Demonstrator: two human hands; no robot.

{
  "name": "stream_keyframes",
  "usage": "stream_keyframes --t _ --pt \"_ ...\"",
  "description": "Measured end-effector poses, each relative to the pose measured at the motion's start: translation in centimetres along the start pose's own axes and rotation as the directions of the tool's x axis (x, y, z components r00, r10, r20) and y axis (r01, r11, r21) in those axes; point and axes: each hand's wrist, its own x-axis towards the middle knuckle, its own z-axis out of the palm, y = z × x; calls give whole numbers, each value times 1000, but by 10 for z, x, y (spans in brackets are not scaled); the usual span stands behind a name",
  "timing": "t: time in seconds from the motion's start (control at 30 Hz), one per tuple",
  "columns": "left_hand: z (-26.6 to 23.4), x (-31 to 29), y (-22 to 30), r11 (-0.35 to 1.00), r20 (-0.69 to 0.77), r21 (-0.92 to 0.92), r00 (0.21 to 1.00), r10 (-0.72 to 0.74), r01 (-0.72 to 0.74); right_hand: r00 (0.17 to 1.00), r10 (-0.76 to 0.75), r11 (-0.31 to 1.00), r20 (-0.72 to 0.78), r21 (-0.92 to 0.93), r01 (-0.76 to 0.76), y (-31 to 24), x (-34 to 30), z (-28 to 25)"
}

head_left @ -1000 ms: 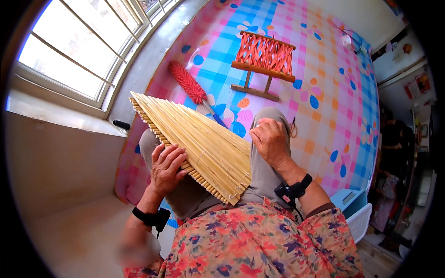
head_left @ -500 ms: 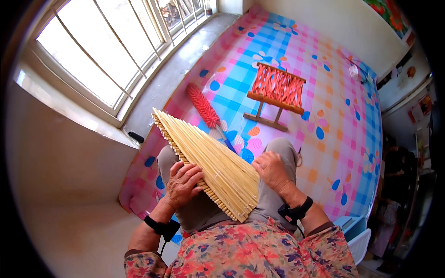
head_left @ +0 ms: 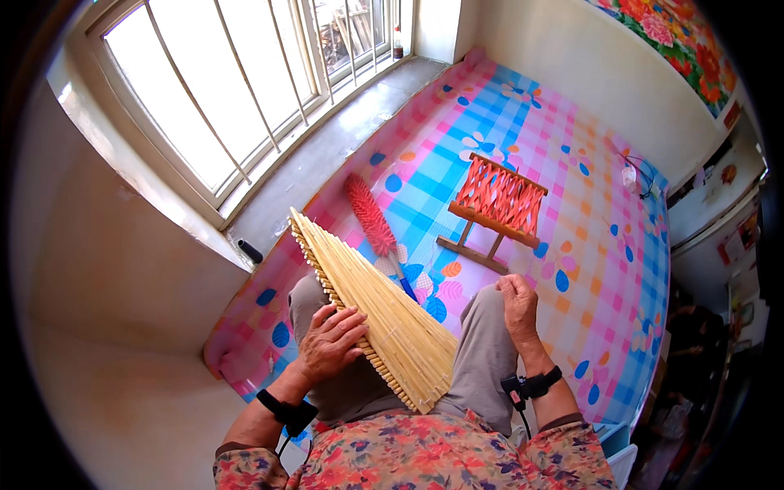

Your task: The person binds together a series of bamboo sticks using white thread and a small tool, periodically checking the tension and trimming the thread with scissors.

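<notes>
Bright checked floor mat (head_left: 572, 269) spreads far ahead. Across the lap, the bamboo slat mat (head_left: 371, 306) leans, steadied only by the left hand (head_left: 331, 343), fingers spread; the right hand (head_left: 518, 304) rests clenched on the knee. It could slide off rightward.

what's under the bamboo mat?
The mat lies over the lap: both knees show beside it, left hand on its edge. Its far end covers part of the red brush's handle; the thighs beneath are hidden.
</notes>
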Motion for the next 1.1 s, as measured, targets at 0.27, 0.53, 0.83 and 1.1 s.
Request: stream_keyframes --t 0.27,0.53,0.83,1.1 --pt "2 -1 -6 997 6 -48 998 -57 58 936 -289 781 202 -515 353 23 2 13" --pt "-2 18 -23 974 -208 -114 954 -214 193 923 -307 641 231 -667 380 25 1 25" --pt "-20 86 -133 786 -116 316 844 -524 531 924 -298 650 240 -658 381 20 3 30" --pt "3 90 -180 741 42 469 826 -562 480 941 -239 687 239 -644 338 16 1 25"
